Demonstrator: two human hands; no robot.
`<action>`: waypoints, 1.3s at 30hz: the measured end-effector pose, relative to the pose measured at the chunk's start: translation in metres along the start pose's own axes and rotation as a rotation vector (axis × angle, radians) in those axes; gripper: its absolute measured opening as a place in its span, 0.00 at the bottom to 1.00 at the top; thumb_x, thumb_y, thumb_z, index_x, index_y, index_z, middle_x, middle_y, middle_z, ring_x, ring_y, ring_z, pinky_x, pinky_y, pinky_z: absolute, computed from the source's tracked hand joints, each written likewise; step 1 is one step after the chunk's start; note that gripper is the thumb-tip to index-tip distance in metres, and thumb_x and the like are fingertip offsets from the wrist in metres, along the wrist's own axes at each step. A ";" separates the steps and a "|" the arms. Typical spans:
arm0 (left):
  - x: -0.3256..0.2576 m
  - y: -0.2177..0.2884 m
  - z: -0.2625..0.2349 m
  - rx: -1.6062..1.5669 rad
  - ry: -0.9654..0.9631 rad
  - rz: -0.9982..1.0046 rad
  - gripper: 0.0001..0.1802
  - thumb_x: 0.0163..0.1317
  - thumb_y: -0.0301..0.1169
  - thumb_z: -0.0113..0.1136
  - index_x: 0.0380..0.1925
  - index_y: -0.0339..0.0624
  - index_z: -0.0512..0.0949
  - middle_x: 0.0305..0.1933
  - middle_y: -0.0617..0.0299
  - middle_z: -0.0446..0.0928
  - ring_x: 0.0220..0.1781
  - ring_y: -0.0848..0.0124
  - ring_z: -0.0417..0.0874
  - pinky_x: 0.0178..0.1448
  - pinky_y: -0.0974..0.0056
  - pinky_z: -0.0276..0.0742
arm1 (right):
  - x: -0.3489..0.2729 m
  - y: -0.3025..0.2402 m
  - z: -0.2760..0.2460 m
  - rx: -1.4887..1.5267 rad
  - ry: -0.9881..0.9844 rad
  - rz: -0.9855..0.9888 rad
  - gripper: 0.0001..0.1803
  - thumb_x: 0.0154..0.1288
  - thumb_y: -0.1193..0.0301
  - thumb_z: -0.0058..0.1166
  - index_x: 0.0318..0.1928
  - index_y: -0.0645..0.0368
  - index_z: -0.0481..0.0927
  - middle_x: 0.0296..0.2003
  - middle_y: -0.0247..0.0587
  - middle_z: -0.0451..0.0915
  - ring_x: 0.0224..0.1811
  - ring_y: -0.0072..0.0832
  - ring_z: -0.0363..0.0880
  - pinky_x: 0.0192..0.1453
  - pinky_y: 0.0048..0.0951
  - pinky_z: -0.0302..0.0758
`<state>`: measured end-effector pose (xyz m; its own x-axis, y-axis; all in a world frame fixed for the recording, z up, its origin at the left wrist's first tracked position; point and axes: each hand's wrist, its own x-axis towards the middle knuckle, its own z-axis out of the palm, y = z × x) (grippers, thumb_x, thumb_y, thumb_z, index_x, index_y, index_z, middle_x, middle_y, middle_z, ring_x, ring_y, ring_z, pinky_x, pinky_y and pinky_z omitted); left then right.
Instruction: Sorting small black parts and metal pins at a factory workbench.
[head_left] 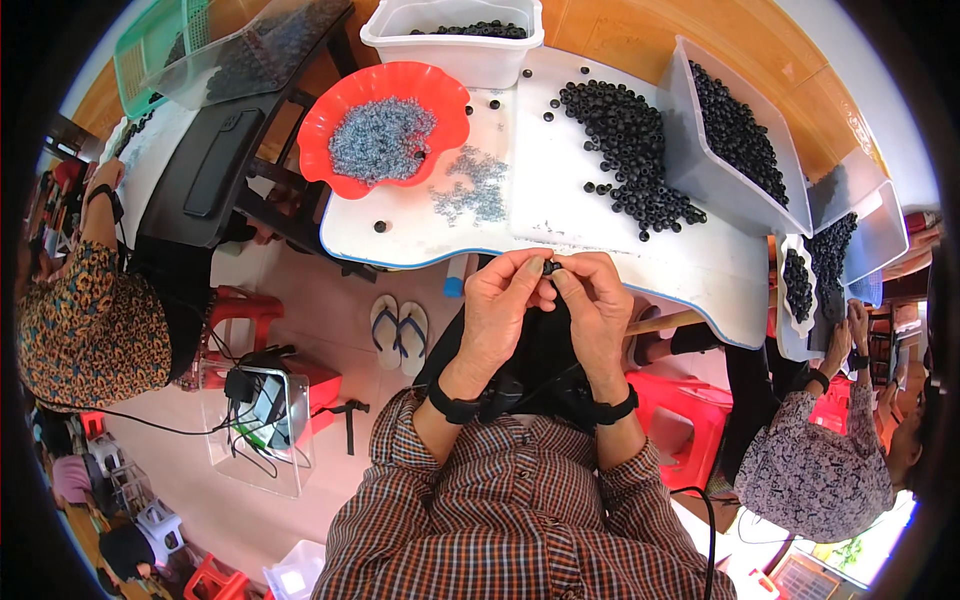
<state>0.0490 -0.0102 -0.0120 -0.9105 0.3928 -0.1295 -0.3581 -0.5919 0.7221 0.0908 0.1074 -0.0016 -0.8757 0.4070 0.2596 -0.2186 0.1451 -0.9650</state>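
Just off the table's near edge, my left hand and my right hand meet in front of my body. Between the thumbs and fingertips of both is a small black round part, largely covered by the fingers. Beyond them on the white table spreads a pile of similar black round parts. To its left lie loose tiny pale-blue clear pieces. A red scalloped bowl holds more of these pieces, with a black part among them.
A white tub and a translucent bin, both with black parts, stand at the back. A person sits left, another right. Below the table are flip-flops, a red stool and a clear box with cables.
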 end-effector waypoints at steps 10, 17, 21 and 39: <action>0.001 0.001 -0.003 0.195 -0.010 0.090 0.11 0.71 0.26 0.52 0.48 0.31 0.78 0.32 0.61 0.79 0.30 0.77 0.79 0.36 0.73 0.80 | 0.002 0.002 -0.001 -0.071 -0.017 -0.042 0.07 0.61 0.82 0.59 0.40 0.63 0.82 0.37 0.36 0.77 0.36 0.21 0.78 0.41 0.21 0.75; -0.002 0.006 0.001 0.424 0.040 0.153 0.11 0.70 0.25 0.54 0.47 0.31 0.80 0.37 0.61 0.82 0.35 0.78 0.82 0.41 0.73 0.81 | 0.005 -0.014 0.003 -0.332 -0.034 -0.191 0.06 0.56 0.81 0.61 0.36 0.64 0.81 0.32 0.41 0.77 0.32 0.33 0.79 0.36 0.29 0.75; 0.000 0.006 -0.001 0.339 0.014 0.071 0.12 0.68 0.27 0.58 0.48 0.32 0.80 0.39 0.60 0.82 0.37 0.76 0.83 0.43 0.72 0.82 | 0.003 -0.009 0.003 -0.355 -0.005 -0.225 0.05 0.56 0.81 0.60 0.35 0.64 0.79 0.32 0.43 0.75 0.32 0.37 0.77 0.35 0.32 0.75; 0.015 -0.014 -0.006 0.406 -0.045 -0.015 0.12 0.69 0.25 0.55 0.48 0.29 0.79 0.41 0.57 0.81 0.38 0.73 0.82 0.44 0.69 0.82 | -0.002 -0.005 -0.011 -0.215 0.073 -0.137 0.06 0.61 0.82 0.53 0.39 0.62 0.78 0.33 0.43 0.73 0.31 0.35 0.75 0.34 0.30 0.73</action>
<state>0.0390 -0.0001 -0.0277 -0.8927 0.4347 -0.1190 -0.2525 -0.2635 0.9310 0.0984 0.1153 0.0035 -0.8092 0.4334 0.3966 -0.2295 0.3883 -0.8925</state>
